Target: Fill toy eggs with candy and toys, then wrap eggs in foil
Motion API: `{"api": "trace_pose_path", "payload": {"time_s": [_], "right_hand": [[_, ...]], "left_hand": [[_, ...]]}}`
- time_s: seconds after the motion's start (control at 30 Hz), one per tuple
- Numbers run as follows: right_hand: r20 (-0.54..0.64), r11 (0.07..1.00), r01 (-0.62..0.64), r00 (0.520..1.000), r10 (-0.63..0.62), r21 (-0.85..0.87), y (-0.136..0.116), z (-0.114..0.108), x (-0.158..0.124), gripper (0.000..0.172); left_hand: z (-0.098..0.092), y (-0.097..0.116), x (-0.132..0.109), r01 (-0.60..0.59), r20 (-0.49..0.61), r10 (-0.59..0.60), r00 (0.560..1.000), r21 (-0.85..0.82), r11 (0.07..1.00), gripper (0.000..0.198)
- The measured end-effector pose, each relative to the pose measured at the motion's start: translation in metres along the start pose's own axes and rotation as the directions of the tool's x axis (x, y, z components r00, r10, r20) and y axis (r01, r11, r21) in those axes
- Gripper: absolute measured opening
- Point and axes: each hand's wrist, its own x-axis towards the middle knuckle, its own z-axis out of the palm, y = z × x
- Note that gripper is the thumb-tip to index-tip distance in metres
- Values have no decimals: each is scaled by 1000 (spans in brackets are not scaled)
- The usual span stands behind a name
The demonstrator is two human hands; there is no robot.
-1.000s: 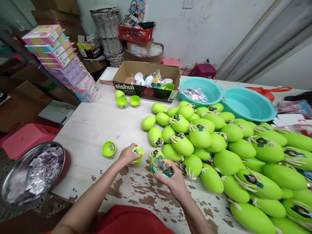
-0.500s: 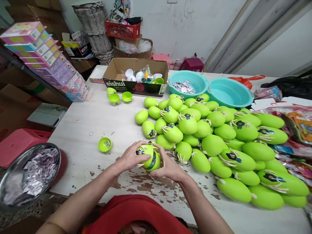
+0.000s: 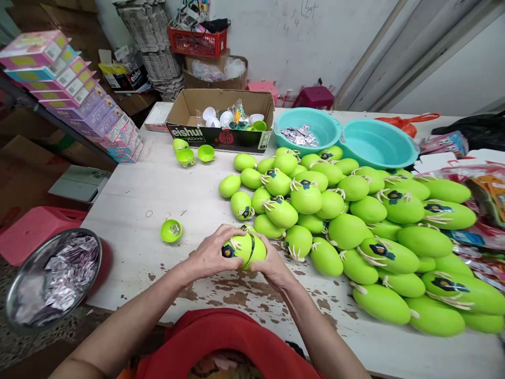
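A green plastic egg (image 3: 246, 249) is between my two hands above the front of the table, a narrow dark gap running round it where its two halves meet. My left hand (image 3: 215, 251) grips the half with the dark blue decoration and cream claw-like strips. Around the plain half, my right hand (image 3: 272, 262) is closed. An open green half shell (image 3: 171, 230) with a small packet inside lies to the left. Many similar green eggs (image 3: 347, 234) are heaped to the right, several with cream claws and dark blue patches.
Behind stands a cardboard box (image 3: 221, 138) with white cups and bagged pieces. Two turquoise basins (image 3: 376, 147) are at the back, one holding packets. Green half shells (image 3: 205, 153) lie at back left. A metal bowl of packets (image 3: 55, 281) stands lower left, below stacked boxes (image 3: 74, 97).
The two halves of the egg have come closer together, so the wide gap showing dark contents is now a thin line. My view has shifted slightly.
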Motion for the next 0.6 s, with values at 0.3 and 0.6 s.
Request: {"api": "trace_pose_path", "payload": {"time_s": [0.3,0.6], "right_hand": [[-22,904,112,991,-133,-412,-24,8,-12,95],[20,901,102,994,-103,-422,-42,19,-20,104]], "left_hand": [[11,12,2,208,-123,-238,963,-216,954,49],[2,11,-14,110,-132,-180,975,-417,902,48]]}}
